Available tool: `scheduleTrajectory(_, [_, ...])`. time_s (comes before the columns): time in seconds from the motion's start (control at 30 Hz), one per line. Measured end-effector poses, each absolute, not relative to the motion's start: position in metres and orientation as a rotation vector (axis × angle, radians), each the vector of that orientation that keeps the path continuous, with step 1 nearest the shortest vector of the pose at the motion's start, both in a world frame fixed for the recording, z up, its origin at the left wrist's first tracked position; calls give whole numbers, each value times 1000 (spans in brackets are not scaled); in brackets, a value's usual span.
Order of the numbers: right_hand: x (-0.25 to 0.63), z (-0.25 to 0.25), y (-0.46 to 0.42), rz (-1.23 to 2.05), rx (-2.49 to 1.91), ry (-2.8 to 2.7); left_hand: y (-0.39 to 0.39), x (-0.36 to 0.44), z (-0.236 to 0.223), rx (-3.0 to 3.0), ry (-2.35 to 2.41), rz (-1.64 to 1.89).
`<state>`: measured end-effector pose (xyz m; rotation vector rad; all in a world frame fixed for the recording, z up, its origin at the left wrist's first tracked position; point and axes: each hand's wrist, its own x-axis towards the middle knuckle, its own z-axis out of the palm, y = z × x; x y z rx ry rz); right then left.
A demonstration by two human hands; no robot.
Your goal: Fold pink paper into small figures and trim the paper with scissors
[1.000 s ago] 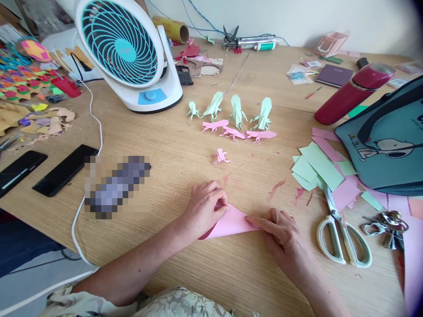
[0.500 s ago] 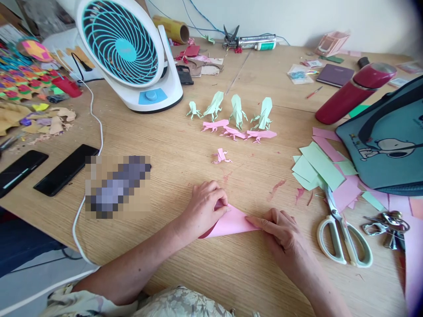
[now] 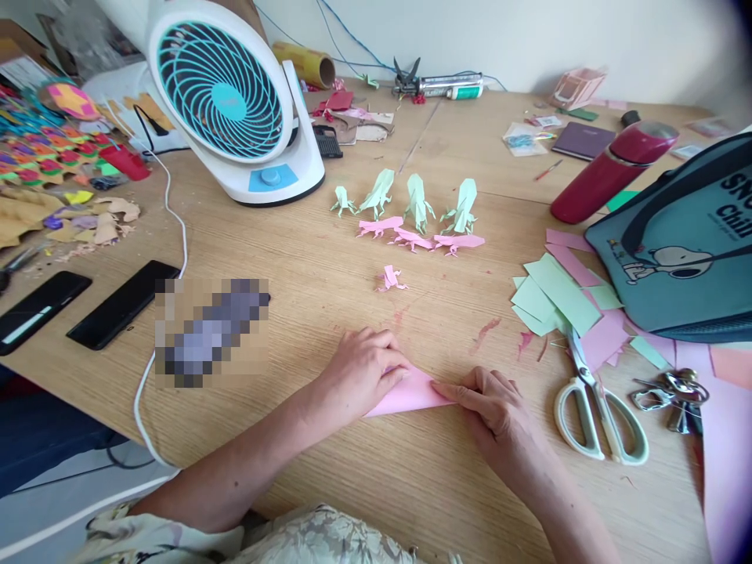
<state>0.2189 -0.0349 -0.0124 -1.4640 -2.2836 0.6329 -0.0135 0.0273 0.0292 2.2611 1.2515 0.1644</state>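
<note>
A sheet of pink paper [image 3: 410, 394], folded over to a point on the right, lies on the wooden table between my hands. My left hand [image 3: 365, 371] is closed over its left part, fingers and thumb pressing the fold and covering that end. At the right tip, my right hand [image 3: 494, 407] pinches the paper with index finger and thumb. Just beyond stands a small pink paper frog [image 3: 391, 277]. Behind it are several larger folded figures, pink ones [image 3: 413, 238] in front of pale green ones [image 3: 417, 200].
White-handled scissors [image 3: 600, 415] lie right of my hands, beside keys [image 3: 675, 398] and green paper pieces [image 3: 555, 294]. A red flask [image 3: 614, 172] and teal bag [image 3: 681, 243] stand beyond. On the left are a fan [image 3: 232, 110], a white cable [image 3: 141, 392] and a black phone [image 3: 123, 305].
My left hand has slid slightly right and pressed lower over the pink paper, whose raised, curled left part is now flatter and more covered. My right hand keeps its pinch. The view shifts slightly.
</note>
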Motion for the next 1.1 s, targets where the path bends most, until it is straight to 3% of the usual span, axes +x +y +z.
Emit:
scheduleTrajectory(0.2, [219, -12, -34, 594, -1481, -2315, -7, 2, 38, 2620, 1195, -38])
scheduleTrajectory(0.67, [218, -10, -35, 632, -1480, -2316, -30, 1, 17, 2783, 1207, -220])
scheduleTrajectory(1.1, [220, -9, -34, 652, -1470, -2340, -36, 3, 11, 2855, 1239, -202])
